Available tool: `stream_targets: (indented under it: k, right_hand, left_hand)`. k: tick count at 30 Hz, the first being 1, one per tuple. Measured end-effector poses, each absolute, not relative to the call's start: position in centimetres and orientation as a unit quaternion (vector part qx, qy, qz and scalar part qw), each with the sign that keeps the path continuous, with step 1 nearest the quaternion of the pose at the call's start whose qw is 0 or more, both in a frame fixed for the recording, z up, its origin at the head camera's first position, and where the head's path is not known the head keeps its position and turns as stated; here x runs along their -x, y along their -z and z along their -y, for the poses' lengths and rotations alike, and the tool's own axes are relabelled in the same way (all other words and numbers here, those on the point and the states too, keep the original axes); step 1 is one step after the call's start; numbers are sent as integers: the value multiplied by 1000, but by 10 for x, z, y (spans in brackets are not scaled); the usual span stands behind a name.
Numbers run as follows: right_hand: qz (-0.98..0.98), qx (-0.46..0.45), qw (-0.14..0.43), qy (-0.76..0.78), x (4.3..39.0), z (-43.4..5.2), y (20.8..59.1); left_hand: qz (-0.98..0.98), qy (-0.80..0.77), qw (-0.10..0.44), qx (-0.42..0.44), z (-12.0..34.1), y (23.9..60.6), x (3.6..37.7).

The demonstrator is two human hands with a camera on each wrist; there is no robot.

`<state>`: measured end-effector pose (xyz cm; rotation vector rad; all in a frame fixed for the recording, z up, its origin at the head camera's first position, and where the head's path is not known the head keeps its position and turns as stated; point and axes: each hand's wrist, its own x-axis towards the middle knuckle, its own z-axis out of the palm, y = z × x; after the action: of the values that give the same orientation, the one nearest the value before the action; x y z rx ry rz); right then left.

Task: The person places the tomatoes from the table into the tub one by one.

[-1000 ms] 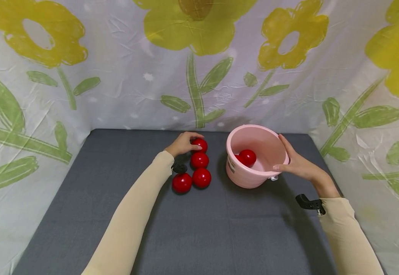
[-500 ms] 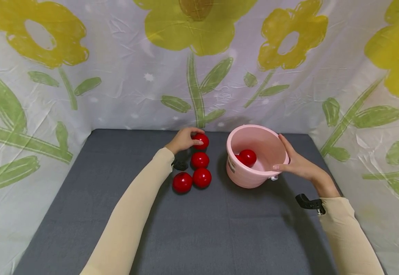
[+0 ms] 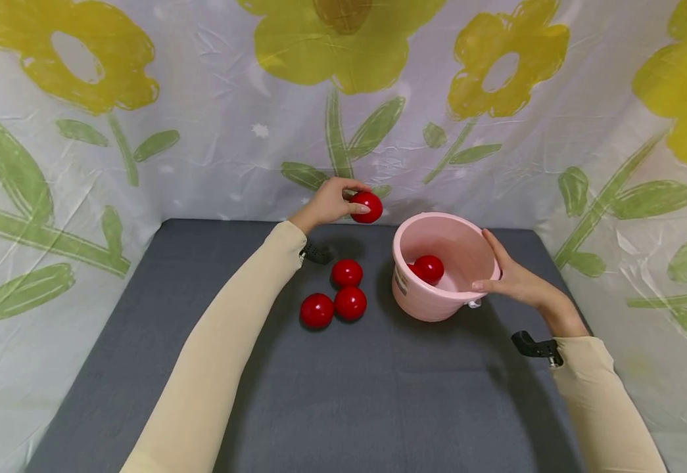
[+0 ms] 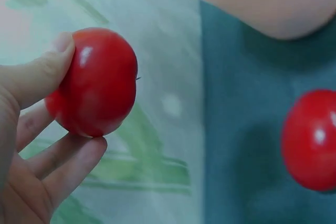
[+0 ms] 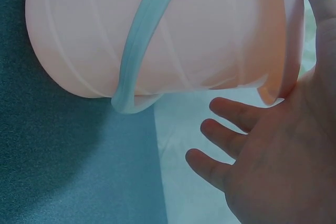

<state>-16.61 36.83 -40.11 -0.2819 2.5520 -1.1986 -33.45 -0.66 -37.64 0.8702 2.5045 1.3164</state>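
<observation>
A glossy red apple [image 4: 97, 85] with a short dark stem is pinched between the thumb and fingertips of my left hand [image 3: 332, 200]. In the head view it is lifted above the far table edge, left of the pink bucket [image 3: 432, 305]. My right hand [image 3: 517, 282] holds the bucket's rim at its right side, thumb over the edge. In the right wrist view, three fingers [image 5: 223, 137] of this hand stretch out beside the wall, apart from it. Inside the bucket lies an apple [image 3: 429, 268], partly covering another red one.
Three more apples stand on the dark grey table [image 3: 343, 394]: one at the back [image 3: 346, 273], one in front of it [image 3: 350, 303] and one to the left [image 3: 316, 311]. A pale carry handle [image 5: 144, 35] hangs on the bucket. Behind is a flower-printed curtain [image 3: 219, 151].
My left hand has raised the farthest apple off the table and carried it up and slightly right. My right hand and the bucket have stayed in place.
</observation>
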Motion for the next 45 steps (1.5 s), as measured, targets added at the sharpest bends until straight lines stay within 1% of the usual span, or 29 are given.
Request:
stream_targets:
  k: [4,8,15,20,23,27,35,45]
  right_hand:
    - [-891,96,155,417,166,-368,401]
    - [-892,95,154,415,167,-367,401]
    - [-892,91,156,415,167,-367,401]
    - [-892,87,159,413,167,-365,401]
    - [-891,88,163,415,167,-364,402]
    - [-889,89,169,416,168,-364,401]
    - [-888,94,170,416,169,-362,400]
    - [-888,99,167,416,169,-364,400]
  left_hand:
    - [-836,-441,83,-316,-3,354,332]
    - [-831,-435,87,-336,-16,338,328]
    - [-804,-449,124,-369,-47,323,311]
    - [-797,-422,142,-408,-70,325,299]
    - [-795,-395,144,-437,-83,329,294]
    - [-796,-368,154,-455,-96,331,290]
    - [-810,-318,189,-455,-120,338,286]
    - [-805,-316,222,-450,-141,347,277]
